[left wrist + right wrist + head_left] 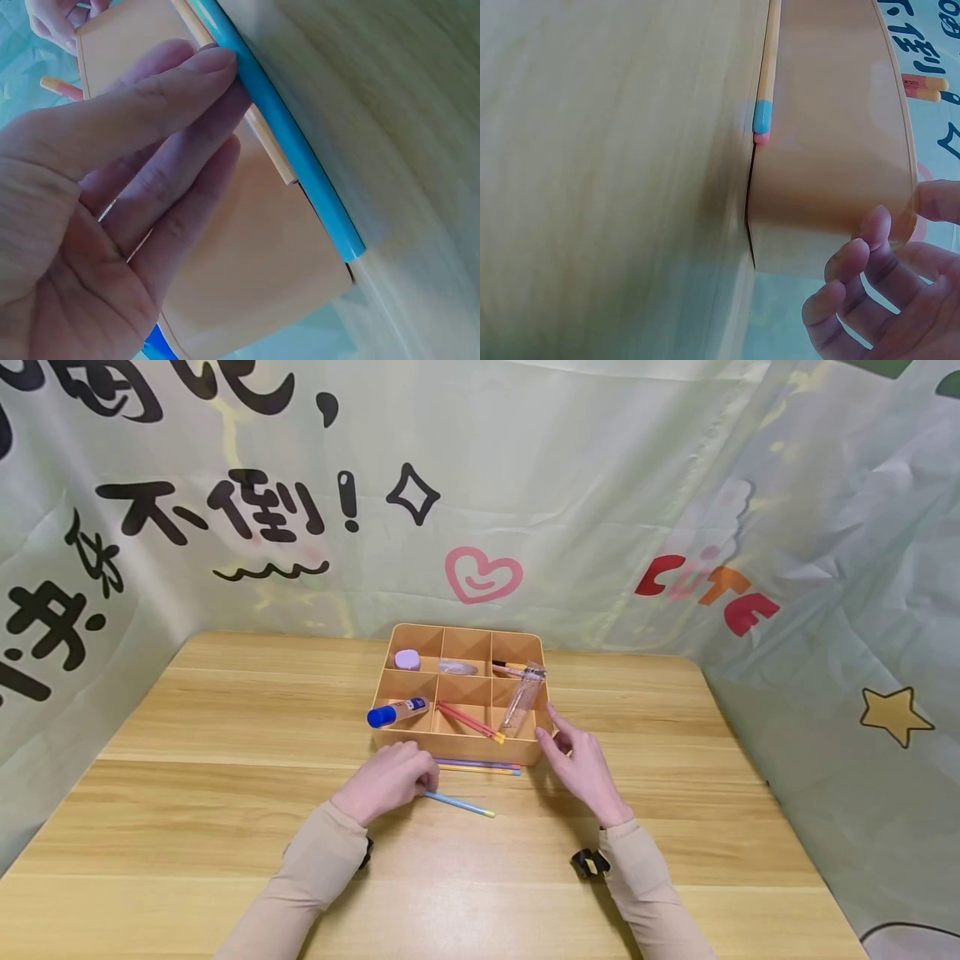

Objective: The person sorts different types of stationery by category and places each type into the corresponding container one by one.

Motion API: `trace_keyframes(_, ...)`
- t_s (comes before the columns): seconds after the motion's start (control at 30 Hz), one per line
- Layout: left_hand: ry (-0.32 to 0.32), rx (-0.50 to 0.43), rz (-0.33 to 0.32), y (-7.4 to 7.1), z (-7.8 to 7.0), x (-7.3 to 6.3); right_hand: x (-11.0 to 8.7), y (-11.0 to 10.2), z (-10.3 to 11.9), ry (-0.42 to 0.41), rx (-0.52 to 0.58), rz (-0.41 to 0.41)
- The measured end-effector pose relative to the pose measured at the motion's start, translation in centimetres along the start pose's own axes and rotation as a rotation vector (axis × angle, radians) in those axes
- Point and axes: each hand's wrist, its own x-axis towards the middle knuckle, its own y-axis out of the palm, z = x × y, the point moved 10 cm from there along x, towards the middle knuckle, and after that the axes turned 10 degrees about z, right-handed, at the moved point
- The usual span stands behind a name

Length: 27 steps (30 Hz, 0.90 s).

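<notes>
Between thumb and fingers, my left hand point(392, 778) pinches a light blue pencil point(461, 804) in front of the organizer box. In the left wrist view, the blue pencil point(304, 150) slants beside the box's front wall. Beyond it, a purple pencil point(480, 763) and a yellow pencil point(480, 769) lie along the foot of that wall. My right hand point(583, 770) is at the front right corner of the tan six-compartment organizer box point(450, 745), fingers spread and loosely bent. In the right wrist view, one fingertip point(934, 201) is right at the box's rim.
Inside the box are a glue stick point(401, 712), red pencils point(468, 722), a clear plastic sleeve point(522, 700), a lilac item point(407, 659), a pale translucent item point(456, 667) and dark-tipped pens point(510, 669). A printed curtain point(585, 510) hangs behind the wooden table point(247, 735).
</notes>
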Motion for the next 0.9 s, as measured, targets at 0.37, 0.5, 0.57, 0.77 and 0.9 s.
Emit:
trace_keyframes(0.37, -0.026, -0.030, 0.051, 0.6, 0.3, 0.2, 0.1, 0.0, 0.0, -0.002, -0.003, -0.001)
trace_keyframes(0.5, -0.006, -0.061, 0.062, 0.7, 0.3, 0.2, 0.1, 0.0, 0.0, -0.004, -0.012, -0.002)
trace_keyframes(0.57, 0.003, -0.072, 0.065, 0.8, 0.3, 0.2, 0.1, 0.0, 0.0, -0.003, -0.016, -0.002)
trace_keyframes(0.77, 0.004, -0.088, 0.085, 1.0, 0.4, 0.0, 0.1, 0.0, -0.1, 0.000, -0.008, 0.001)
trace_keyframes(0.9, 0.015, -0.072, 0.081, 1.1, 0.4, -0.2, 0.1, 0.1, 0.0, -0.002, -0.005, 0.001)
